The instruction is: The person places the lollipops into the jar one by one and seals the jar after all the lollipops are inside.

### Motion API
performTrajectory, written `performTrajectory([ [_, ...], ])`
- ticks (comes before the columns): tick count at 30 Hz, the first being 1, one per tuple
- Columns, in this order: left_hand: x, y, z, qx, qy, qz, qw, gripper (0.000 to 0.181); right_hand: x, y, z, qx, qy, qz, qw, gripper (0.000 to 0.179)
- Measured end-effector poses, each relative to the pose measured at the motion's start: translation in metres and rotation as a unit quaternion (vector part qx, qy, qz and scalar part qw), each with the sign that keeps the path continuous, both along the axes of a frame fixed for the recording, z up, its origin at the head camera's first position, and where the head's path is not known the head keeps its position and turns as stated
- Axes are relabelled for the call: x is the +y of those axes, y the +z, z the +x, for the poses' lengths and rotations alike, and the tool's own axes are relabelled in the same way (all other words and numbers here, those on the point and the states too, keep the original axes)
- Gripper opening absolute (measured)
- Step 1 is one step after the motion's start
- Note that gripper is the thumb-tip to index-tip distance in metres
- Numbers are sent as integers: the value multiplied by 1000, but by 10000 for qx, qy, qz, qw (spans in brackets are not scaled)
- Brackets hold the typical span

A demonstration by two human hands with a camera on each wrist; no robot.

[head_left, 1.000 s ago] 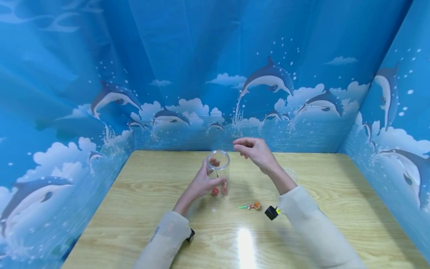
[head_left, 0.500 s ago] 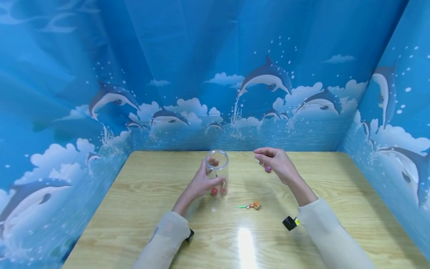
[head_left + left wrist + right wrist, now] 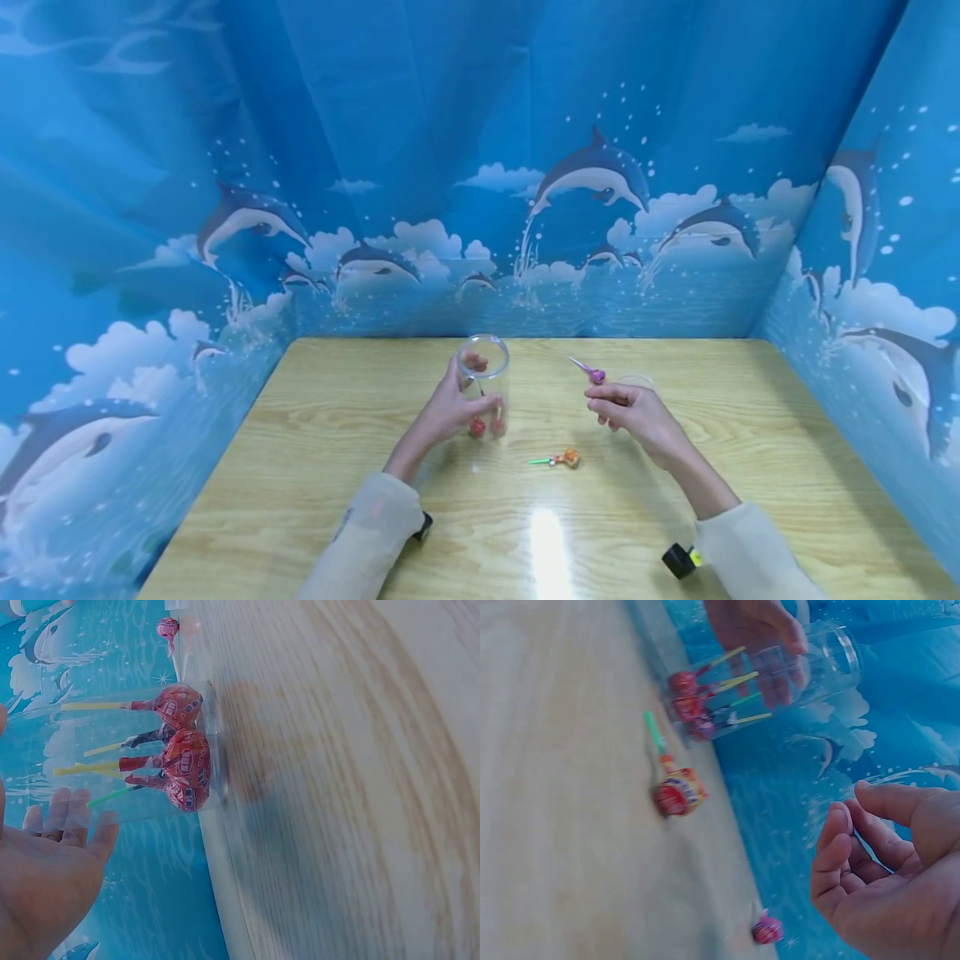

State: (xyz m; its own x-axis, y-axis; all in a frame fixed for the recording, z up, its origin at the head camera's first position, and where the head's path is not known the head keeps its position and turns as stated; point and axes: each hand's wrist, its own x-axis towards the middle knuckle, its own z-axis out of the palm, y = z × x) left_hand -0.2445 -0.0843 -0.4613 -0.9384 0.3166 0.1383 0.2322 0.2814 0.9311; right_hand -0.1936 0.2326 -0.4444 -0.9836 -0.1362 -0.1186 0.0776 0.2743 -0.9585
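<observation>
My left hand (image 3: 450,408) grips a clear plastic jar (image 3: 501,379), which stands upright on the table with its top uncovered. Inside, several red-wrapped lollipops (image 3: 186,754) lie head down, with yellow and green sticks pointing up. My right hand (image 3: 637,421) hovers over the table to the right, fingers loosely bent and thumb near them, with nothing held. Just beyond its fingertips lies a purple-pink lollipop (image 3: 597,377) with a pale stick. Between the hands and nearer to me is an orange lollipop (image 3: 572,458) with a green stick.
A clear round lid (image 3: 637,381) lies behind my right hand, partly hidden. The wooden table (image 3: 300,500) meets a blue dolphin-print curtain (image 3: 420,167) at the back and sides. Black wrist cameras sit on both forearms.
My right hand has moved from beside the jar's mouth to the right and toward me, uncovering the purple-pink lollipop and the lid. The left hand and jar stay put.
</observation>
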Motion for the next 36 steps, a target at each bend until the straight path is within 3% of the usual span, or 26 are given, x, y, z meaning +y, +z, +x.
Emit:
performTrajectory([
  [7,0,0,0,3,-10,53,10000,73,1,-17,20,-359,154,-196,9990,41],
  [18,0,0,0,-55,21,80,10000,78,-5,-37,45,-523,788,-261,9952,38],
  [25,1,-2,0,-69,26,96,9999,76,-7,-44,50,-483,1339,-187,9896,35],
  [36,1,-2,0,-20,72,93,9999,74,-10,-43,47,-426,1483,328,9875,27],
])
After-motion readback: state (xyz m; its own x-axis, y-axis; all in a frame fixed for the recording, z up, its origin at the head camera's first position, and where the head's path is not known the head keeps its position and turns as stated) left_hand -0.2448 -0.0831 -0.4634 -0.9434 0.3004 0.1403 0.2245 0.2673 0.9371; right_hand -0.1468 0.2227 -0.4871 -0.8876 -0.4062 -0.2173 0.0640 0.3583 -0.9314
